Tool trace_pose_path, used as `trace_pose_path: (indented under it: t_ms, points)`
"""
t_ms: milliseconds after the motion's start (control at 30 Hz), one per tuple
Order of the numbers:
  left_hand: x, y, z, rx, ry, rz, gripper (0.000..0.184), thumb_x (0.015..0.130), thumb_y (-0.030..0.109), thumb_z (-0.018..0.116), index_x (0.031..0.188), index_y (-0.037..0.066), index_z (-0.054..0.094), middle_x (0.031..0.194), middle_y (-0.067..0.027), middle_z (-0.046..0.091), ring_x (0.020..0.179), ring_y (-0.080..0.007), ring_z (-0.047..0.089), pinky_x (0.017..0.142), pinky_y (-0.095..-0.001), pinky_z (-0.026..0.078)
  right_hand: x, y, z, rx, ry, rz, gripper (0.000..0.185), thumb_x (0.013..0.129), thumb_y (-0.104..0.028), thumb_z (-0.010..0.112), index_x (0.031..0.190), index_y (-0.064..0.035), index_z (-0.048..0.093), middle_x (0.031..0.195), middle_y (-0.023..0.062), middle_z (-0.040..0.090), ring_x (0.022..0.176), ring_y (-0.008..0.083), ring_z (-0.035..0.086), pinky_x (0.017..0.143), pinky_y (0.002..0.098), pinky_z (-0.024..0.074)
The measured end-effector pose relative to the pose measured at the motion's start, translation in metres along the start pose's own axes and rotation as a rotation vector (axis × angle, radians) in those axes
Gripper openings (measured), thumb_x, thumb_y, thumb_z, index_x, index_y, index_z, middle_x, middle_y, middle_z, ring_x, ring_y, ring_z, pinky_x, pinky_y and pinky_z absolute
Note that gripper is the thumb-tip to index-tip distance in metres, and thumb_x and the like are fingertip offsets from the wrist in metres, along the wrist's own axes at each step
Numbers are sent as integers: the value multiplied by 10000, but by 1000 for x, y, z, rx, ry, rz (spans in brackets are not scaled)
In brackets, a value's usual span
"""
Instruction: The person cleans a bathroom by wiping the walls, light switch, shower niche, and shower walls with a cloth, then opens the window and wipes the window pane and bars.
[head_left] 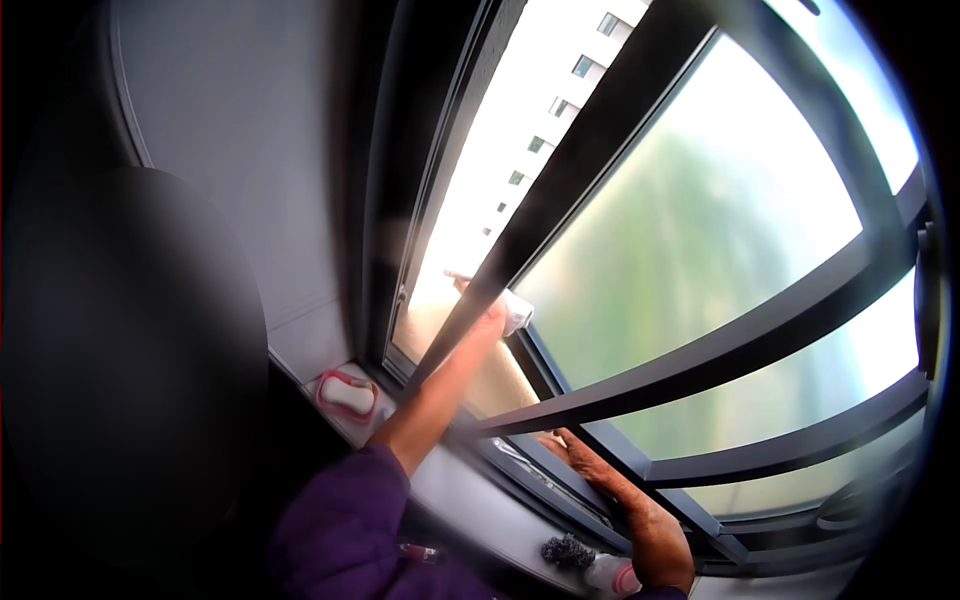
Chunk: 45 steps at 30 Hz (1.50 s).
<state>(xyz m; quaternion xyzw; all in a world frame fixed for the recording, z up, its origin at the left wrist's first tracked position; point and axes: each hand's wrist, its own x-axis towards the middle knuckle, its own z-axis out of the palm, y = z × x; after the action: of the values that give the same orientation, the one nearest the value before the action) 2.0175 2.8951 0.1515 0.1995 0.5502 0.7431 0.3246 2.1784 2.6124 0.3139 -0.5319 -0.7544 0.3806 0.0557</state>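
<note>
My left hand [492, 314] reaches up along the dark edge of a window frame [560, 170]. It is closed on a white cloth [519, 313], bunched against that bar; the bar covers part of the fingers. Lower down, my right hand [565, 452] is at the lower part of the frame, close to the bottom track. Its fingers are partly hidden there, so I cannot tell whether they grip the frame or rest on it. The frosted pane [690, 230] stands tilted to the right of my left hand.
On the pale sill lie a pink-rimmed dish holding a white block [347, 395], a dark curly scrubber [567, 550] and a white container with a pink end [610, 573]. A small red item [418, 552] lies near my sleeve. Past the opening stands a white building [535, 145].
</note>
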Motion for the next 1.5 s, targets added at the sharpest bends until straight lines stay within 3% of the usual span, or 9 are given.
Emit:
trace_pose_path:
  t_ms: [167, 333, 467, 833, 933, 1133, 1233, 1400, 1500]
  points:
    - [-30, 216, 51, -53, -75, 254, 601, 1031, 336, 528, 1439, -60, 335, 1301, -225, 533, 1214, -344, 530, 1076, -423, 369, 4, -17, -7, -24, 60, 17, 317, 876, -243, 691, 1092, -23, 613, 1057, 198, 652, 1011, 391, 622, 863, 476, 498]
    - [-50, 379, 104, -554, -393, 422, 623, 1013, 324, 553, 1452, -48, 313, 1315, -209, 526, 1190, -330, 558, 1030, -465, 430, 9, -10, -5, -117, 59, -8, 333, 940, -221, 652, 1244, -121, 560, 978, 104, 578, 913, 244, 562, 803, 376, 476]
    - [-77, 481, 138, -270, 121, 1063, 442, 970, 224, 608, 1250, -102, 502, 1221, -293, 523, 1123, -447, 556, 943, -513, 480, 18, -8, -10, -100, 12, 61, 441, 966, -165, 640, 1387, -194, 509, 946, 51, 546, 881, 168, 542, 793, 319, 467]
    - [-83, 388, 91, -222, -154, 1463, 418, 926, 145, 647, 1283, -28, 517, 1060, -178, 585, 1011, -352, 583, 932, -468, 419, 27, 22, 0, 89, 13, -224, 492, 941, -75, 651, 1400, -164, 500, 851, 4, 521, 785, 116, 480, 760, 282, 443]
    - [-79, 314, 67, -132, -553, 1061, 404, 880, 109, 661, 1254, 1, 554, 1126, -196, 572, 1059, -340, 573, 913, -443, 457, 40, 12, 11, -71, 67, -153, 425, 922, -223, 654, 1325, -126, 561, 932, 105, 586, 869, 231, 555, 818, 377, 470]
    - [-95, 261, -31, 118, -862, 1332, 299, 869, 64, 655, 1167, 35, 646, 1171, -222, 605, 1083, -344, 581, 924, -379, 485, 41, -46, -8, -188, 253, -139, 414, 878, -278, 664, 1237, -80, 615, 1051, 229, 651, 1010, 375, 632, 940, 473, 496]
    - [-67, 218, -47, -75, -1287, 247, 269, 923, 184, 625, 1153, 56, 681, 1124, -90, 651, 1015, -213, 600, 911, -314, 472, 29, -64, -17, -160, 271, -174, 364, 876, -224, 646, 1206, -73, 618, 1048, 228, 654, 1008, 387, 634, 918, 471, 499]
    - [-45, 200, -91, -390, -1075, -212, 327, 976, 222, 609, 1223, 9, 632, 1175, -52, 629, 1015, -162, 589, 912, -287, 471, -44, -116, -46, -206, 407, -160, 225, 941, -198, 602, 997, 17, 642, 919, 254, 642, 852, 413, 634, 758, 495, 495]
    - [-68, 222, -151, -97, -951, 124, 398, 1005, 234, 594, 1291, -41, 569, 1251, -110, 598, 1088, -200, 588, 934, -297, 486, -51, -104, -40, -48, 501, -264, 252, 960, -236, 605, 990, 11, 642, 918, 248, 647, 872, 421, 634, 763, 501, 494]
